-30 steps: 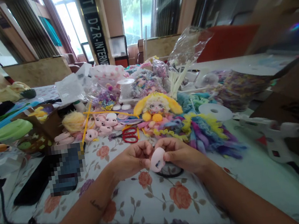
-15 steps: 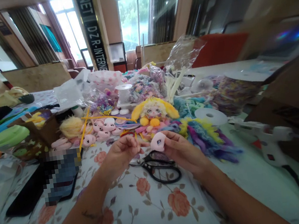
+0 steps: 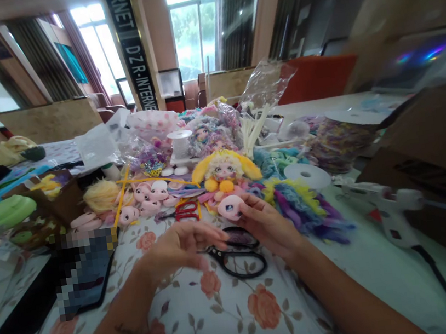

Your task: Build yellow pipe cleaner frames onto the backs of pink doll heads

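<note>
My right hand (image 3: 266, 224) pinches a small pink doll head (image 3: 230, 208) by its fingertips and holds it up above the flowered tablecloth (image 3: 243, 308). My left hand (image 3: 180, 247) hovers lower and to the left, fingers spread and a little blurred, with nothing in it. Its fingertips reach over the blades of black scissors (image 3: 239, 253) lying on the cloth between both hands. Just behind the doll head lie red scissors (image 3: 186, 211) and a finished doll with yellow hair (image 3: 224, 169).
Several loose pink doll heads (image 3: 148, 194) lie at the left middle, colourful yarn hair (image 3: 307, 205) at the right. A white glue gun (image 3: 390, 210) with its cord sits at the right. A dark phone (image 3: 83, 269) and a green lid (image 3: 3, 211) are at the left.
My left hand let go of the doll head, dropped and opened. My right hand lifted the head up and away. The black scissors came into full view.
</note>
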Available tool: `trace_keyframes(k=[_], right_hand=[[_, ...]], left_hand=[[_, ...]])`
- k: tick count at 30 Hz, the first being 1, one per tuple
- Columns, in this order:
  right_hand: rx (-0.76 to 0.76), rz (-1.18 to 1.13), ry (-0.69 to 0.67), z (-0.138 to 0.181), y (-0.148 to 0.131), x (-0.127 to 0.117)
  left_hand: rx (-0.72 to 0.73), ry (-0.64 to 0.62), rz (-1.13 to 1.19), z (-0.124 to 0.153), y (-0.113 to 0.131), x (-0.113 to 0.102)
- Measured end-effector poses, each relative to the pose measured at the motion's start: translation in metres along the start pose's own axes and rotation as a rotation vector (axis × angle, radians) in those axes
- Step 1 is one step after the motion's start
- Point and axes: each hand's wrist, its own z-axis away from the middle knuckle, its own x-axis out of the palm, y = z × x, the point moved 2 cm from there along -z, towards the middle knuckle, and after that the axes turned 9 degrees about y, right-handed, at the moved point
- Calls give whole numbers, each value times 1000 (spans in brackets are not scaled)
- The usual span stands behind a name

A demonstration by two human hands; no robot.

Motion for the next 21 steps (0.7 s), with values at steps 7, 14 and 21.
trace_keyframes(k=[7, 14, 21], right_hand=[[-475, 632, -3, 10, -6, 13], [-1019, 1130, 2, 12, 3, 11], [-1194, 1172, -63, 17, 10, 16]], left_hand=[[295, 568, -338, -16, -7, -12], [983, 638, -1002, -6, -5, 11], [1069, 526, -1165, -11, -15, 16]])
